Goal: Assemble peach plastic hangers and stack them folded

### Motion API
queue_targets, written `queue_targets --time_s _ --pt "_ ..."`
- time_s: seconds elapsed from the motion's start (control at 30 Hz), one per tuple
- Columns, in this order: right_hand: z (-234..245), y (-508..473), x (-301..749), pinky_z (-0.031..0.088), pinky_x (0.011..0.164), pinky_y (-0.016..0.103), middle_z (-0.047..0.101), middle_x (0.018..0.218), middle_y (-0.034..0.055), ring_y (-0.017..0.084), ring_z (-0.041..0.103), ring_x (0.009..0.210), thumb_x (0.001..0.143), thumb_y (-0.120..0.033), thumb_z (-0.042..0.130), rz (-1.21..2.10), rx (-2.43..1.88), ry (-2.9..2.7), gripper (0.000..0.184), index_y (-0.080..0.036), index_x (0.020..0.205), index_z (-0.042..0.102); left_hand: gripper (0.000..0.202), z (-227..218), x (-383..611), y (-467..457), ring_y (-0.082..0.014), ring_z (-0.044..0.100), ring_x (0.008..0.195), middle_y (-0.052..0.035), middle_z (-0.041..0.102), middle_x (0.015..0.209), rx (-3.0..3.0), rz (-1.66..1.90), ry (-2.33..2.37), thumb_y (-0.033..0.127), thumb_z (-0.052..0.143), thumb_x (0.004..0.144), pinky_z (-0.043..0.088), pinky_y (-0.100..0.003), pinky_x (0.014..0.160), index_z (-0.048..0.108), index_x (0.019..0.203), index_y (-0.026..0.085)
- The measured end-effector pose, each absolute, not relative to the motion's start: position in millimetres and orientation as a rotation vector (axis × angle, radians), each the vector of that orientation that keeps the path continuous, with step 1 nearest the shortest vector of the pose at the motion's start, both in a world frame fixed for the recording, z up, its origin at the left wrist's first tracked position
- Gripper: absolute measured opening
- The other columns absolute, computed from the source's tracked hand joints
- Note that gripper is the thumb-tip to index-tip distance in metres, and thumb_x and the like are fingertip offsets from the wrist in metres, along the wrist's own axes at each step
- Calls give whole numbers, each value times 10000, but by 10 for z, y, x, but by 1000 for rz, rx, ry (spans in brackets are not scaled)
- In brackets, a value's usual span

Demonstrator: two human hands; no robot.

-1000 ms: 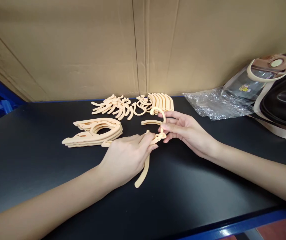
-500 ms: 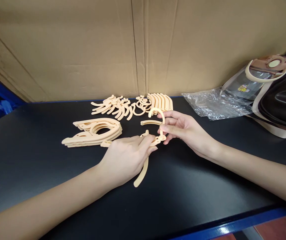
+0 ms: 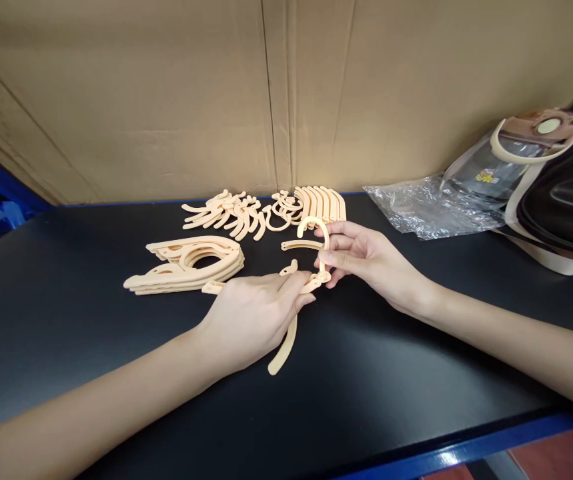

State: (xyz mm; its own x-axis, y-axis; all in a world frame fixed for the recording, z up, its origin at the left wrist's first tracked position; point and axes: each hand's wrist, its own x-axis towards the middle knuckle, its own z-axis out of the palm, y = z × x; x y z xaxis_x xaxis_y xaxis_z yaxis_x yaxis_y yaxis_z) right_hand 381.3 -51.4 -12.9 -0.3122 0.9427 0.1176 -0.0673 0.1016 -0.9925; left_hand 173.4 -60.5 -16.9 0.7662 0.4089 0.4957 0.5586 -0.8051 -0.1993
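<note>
My right hand (image 3: 353, 255) pinches a cream plastic hanger hook (image 3: 324, 233), its curve pointing up and to the left. Closed around a cream hanger arm (image 3: 212, 287) is my left hand (image 3: 253, 313); that arm's other end meets the foot of the hook. How the two pieces are joined there is too small to make out. One curved arm (image 3: 284, 350) lies on the table below my left fingers, partly covered by them. Behind the hook, another curved arm (image 3: 299, 245) rests close to my right fingertips.
A stack of folded hangers (image 3: 186, 267) lies to the left. Farther back are a heap of loose arms (image 3: 231, 212), several hooks (image 3: 280, 217) and a row of arms (image 3: 323, 203) against the cardboard. Clear plastic bags (image 3: 416, 207), a bottle (image 3: 486, 170) and a dark bag (image 3: 561, 200) occupy the right.
Almost nothing differs. The foot of the hook has shifted very slightly left against the end of the hanger arm; both hands keep their hold.
</note>
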Motion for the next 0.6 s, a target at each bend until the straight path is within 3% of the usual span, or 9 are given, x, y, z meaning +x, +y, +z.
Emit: queue_targets --time_s 0.6 --pt "-134 -530 3801 578 615 247 609 746 -42 107 619 656 829 -277 709 1245 -935 -1514 275 -207 1023 527 328 -179 1757 -613 -148 611 477 19 626 586 -2620 -645 -758 251 301 1037 338 -253 439 583 909 143"
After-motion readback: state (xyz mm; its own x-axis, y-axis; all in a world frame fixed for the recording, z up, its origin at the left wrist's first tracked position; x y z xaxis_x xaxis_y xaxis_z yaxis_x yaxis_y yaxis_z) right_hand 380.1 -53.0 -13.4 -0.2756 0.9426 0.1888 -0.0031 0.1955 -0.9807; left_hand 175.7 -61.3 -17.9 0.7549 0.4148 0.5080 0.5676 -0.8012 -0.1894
